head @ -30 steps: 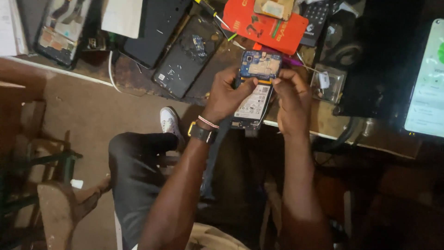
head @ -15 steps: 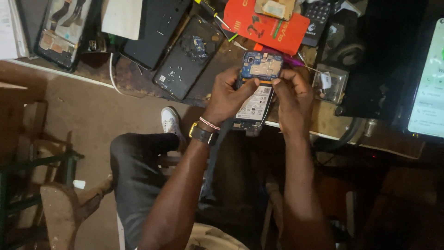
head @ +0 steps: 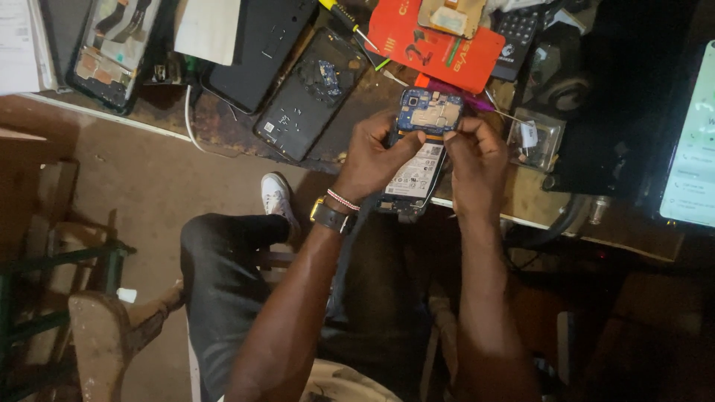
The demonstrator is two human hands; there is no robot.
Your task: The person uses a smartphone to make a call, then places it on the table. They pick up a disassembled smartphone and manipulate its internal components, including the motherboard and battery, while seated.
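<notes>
I hold an opened phone [head: 419, 160] with its back cover off, showing a blue circuit board at the top and a white-labelled battery below. My left hand [head: 372, 155] grips its left side, thumb lying across the middle. My right hand [head: 474, 158] holds the right side, with thumb and fingers pinched at the edge of the board. A watch and a beaded band sit on my left wrist. The phone is held just above the workbench's front edge.
The workbench [head: 223, 130] carries a black phone back cover [head: 309, 97], a dark tablet-like panel [head: 257, 45], a stripped phone frame [head: 112, 45], an orange card [head: 439, 41], a yellow-handled screwdriver [head: 346, 18] and a lit screen [head: 693, 149] at right. My knee and white shoe [head: 277, 197] are below.
Barely anything has moved. Both hands stay on the opened phone in the same place, with only slight shifts of the fingers.
</notes>
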